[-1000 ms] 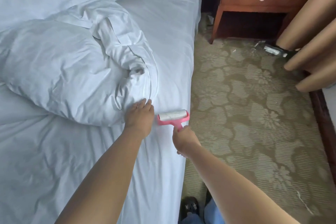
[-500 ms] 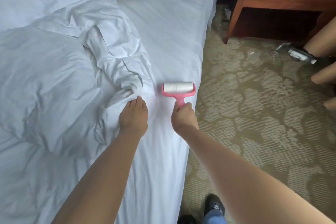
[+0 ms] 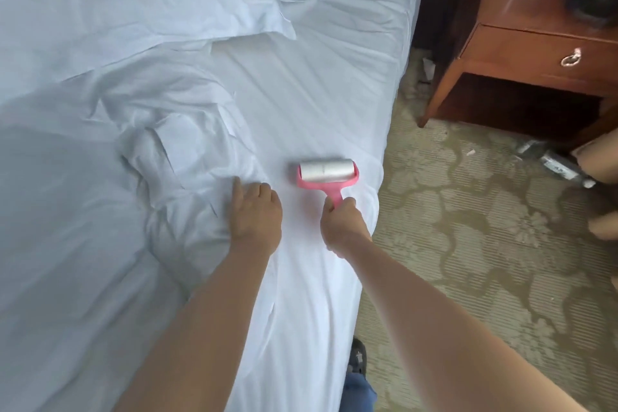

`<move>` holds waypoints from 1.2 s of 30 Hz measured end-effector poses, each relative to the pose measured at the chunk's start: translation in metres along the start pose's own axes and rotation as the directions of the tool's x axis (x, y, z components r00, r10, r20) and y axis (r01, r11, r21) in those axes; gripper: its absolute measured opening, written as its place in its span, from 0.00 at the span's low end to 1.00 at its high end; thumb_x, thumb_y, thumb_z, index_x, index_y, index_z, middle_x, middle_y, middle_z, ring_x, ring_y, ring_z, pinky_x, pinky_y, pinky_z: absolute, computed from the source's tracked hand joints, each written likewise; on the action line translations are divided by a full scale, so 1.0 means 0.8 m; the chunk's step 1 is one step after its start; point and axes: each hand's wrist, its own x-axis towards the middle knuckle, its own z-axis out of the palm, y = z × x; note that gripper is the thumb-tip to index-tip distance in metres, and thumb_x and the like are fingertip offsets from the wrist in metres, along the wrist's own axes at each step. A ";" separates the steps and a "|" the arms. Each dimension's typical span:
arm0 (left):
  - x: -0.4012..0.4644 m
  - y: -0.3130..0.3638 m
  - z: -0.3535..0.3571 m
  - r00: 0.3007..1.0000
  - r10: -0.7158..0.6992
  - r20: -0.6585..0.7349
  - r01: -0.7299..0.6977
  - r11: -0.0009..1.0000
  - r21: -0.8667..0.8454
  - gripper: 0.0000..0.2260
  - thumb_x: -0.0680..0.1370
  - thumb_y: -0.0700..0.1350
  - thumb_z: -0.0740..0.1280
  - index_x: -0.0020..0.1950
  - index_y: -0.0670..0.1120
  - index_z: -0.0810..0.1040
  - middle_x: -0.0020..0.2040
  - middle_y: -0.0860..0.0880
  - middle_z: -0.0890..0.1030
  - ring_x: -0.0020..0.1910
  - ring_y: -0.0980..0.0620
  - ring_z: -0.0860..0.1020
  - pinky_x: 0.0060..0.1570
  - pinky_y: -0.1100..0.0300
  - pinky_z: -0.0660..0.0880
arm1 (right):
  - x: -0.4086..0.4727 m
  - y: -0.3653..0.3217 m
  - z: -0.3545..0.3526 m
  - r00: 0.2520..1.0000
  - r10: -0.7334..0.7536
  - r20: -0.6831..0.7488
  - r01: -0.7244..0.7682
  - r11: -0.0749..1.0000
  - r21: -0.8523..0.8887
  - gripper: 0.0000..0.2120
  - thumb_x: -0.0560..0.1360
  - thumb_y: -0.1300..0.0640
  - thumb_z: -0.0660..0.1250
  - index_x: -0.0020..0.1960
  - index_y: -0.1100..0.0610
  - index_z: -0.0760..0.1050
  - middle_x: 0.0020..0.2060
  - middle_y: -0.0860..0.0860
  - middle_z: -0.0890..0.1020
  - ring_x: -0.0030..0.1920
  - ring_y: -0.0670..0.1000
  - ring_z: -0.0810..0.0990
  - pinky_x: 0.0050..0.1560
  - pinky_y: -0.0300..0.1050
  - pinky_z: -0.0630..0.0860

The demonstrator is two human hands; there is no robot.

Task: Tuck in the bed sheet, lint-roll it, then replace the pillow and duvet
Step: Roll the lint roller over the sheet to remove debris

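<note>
A white bed sheet (image 3: 321,104) covers the mattress along its right edge. My right hand (image 3: 344,227) grips the pink handle of a lint roller (image 3: 326,172), whose white roll lies flat on the sheet near the bed's edge. My left hand (image 3: 255,214) rests with straight fingers against the bunched white duvet (image 3: 100,177), just left of the roller. A white pillow (image 3: 133,3) lies at the top left, partly under the duvet's folds.
A wooden nightstand (image 3: 535,53) with a ring-pull drawer stands at the upper right, with items on top. Patterned carpet (image 3: 468,244) runs along the bed's right side, with a dark object and small scraps on it. My shoe (image 3: 357,358) shows by the bed's edge.
Both hands have travelled up the bed toward the pillow. The roller has rolled forward along the sheet, and my left hand keeps pushing the duvet edge leftward.
</note>
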 end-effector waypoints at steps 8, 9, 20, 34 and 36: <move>0.104 -0.007 -0.006 0.998 0.052 0.043 -0.052 0.999 0.006 0.15 0.77 0.42 0.58 0.63 0.43 0.71 0.59 0.45 0.70 0.63 0.43 0.66 0.71 0.47 0.56 | 0.085 -0.073 -0.027 1.000 0.001 0.000 -0.001 0.999 -0.049 0.15 0.81 0.45 0.47 0.51 0.58 0.60 0.43 0.56 0.78 0.46 0.59 0.81 0.47 0.52 0.78; 0.116 -0.006 -0.007 0.997 0.047 0.056 -0.047 0.999 0.000 0.16 0.77 0.42 0.58 0.64 0.43 0.71 0.60 0.45 0.70 0.64 0.43 0.65 0.71 0.47 0.55 | 0.095 -0.081 -0.030 1.000 0.002 0.009 -0.002 0.999 -0.048 0.15 0.81 0.45 0.47 0.51 0.57 0.60 0.45 0.57 0.79 0.48 0.60 0.82 0.49 0.53 0.78; 0.226 -0.032 -0.006 0.911 -0.188 0.368 0.124 0.974 0.190 0.24 0.80 0.48 0.57 0.74 0.40 0.63 0.73 0.42 0.66 0.72 0.45 0.63 0.74 0.47 0.47 | 0.198 -0.173 -0.078 0.996 -0.088 0.023 0.090 0.986 -0.140 0.20 0.81 0.45 0.46 0.59 0.61 0.62 0.43 0.57 0.80 0.46 0.59 0.82 0.48 0.54 0.78; 0.157 -0.146 -0.027 0.843 -0.261 0.471 -0.017 0.862 0.507 0.24 0.83 0.43 0.53 0.75 0.33 0.53 0.76 0.36 0.55 0.76 0.40 0.54 0.73 0.50 0.46 | 0.152 -0.210 -0.046 0.921 -0.346 0.178 0.389 0.800 -0.457 0.19 0.82 0.45 0.45 0.55 0.59 0.65 0.37 0.48 0.68 0.42 0.54 0.71 0.41 0.46 0.65; 0.140 -0.156 -0.018 0.874 -0.220 0.434 -0.030 0.866 0.499 0.23 0.83 0.43 0.54 0.75 0.35 0.56 0.75 0.38 0.59 0.75 0.41 0.57 0.73 0.48 0.48 | 0.144 -0.206 -0.041 0.911 -0.367 0.190 0.411 0.762 -0.500 0.18 0.82 0.46 0.46 0.55 0.58 0.65 0.37 0.48 0.68 0.42 0.54 0.71 0.41 0.46 0.65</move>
